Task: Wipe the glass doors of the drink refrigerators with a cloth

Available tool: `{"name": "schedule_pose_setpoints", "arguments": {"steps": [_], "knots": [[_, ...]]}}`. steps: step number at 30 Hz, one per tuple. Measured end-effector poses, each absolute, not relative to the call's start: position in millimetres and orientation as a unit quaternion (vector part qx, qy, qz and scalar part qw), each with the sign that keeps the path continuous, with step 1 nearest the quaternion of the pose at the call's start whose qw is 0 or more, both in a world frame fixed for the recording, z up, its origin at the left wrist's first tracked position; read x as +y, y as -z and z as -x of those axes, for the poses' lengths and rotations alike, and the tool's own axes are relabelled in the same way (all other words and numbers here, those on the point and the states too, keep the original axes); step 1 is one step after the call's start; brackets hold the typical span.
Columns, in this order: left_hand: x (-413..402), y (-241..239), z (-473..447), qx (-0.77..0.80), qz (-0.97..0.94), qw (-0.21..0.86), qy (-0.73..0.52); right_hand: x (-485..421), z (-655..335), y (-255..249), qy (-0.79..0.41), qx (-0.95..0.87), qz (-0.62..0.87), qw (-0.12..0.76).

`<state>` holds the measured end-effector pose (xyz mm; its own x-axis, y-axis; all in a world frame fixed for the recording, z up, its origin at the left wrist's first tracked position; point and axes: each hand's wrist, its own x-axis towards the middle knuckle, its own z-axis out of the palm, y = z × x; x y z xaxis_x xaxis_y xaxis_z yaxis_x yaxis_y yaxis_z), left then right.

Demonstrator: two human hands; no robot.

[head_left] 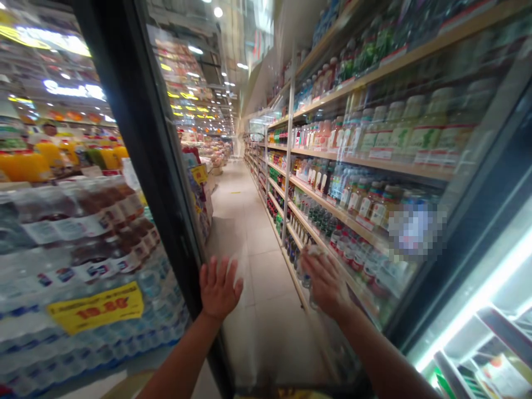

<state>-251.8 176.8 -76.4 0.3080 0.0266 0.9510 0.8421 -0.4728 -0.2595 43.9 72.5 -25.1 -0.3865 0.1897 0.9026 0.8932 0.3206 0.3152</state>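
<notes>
A glass door [266, 343] with a black frame [160, 149] stands in front of me, tilted in view. My left hand [219, 288] lies flat against the glass beside the left frame bar, fingers spread, holding nothing. Farther right, my right hand [328, 285] is pressed to the pane with its fingers together over a pale, crumpled cloth [311, 255]. Motion blurs this hand, and most of the cloth is hidden under it. Shelved bottles [369, 205] show in the glass behind the right hand.
Stacked bottle packs [83, 244] with a yellow price sign [97, 307] stand at the left. A tiled aisle [233, 205] runs into the distance in the middle. At the lower right, a lit strip [477, 305] borders a cooler interior with packaged goods [501, 377].
</notes>
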Motion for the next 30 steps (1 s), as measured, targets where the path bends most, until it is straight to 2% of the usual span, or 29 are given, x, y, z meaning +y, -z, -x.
{"name": "schedule_pose_setpoints", "arguments": {"steps": [3,5,7,10,12,18,20,23,25,30], "knots": [[177,77,252,-0.31,0.695,0.41,0.503,77,-67,-3,0.445,-0.592,0.437,0.511],[177,78,252,-0.311,0.696,0.406,0.504,79,-70,-3,0.445,-0.552,0.457,0.537],[177,79,252,-0.314,0.698,0.401,0.503,77,-60,16,0.449,-0.57,0.462,0.51],[178,80,252,-0.313,0.7,0.4,0.502,72,-40,49,0.444,-0.674,0.416,0.42],[179,79,253,-0.311,0.701,0.401,0.501,70,-38,54,0.435,-0.714,0.389,0.387],[182,81,254,-0.305,0.701,0.398,0.508,80,-43,11,0.443,-0.553,0.476,0.521],[183,82,254,-0.308,0.702,0.392,0.509,82,-26,13,0.445,-0.572,0.468,0.506],[184,84,255,-0.316,0.702,0.387,0.508,83,2,20,0.427,-0.697,0.403,0.412],[185,85,255,-0.318,0.701,0.395,0.502,85,10,12,0.408,-0.725,0.395,0.389],[185,86,256,-0.314,0.7,0.408,0.495,98,17,-17,0.416,-0.598,0.466,0.503]]}}
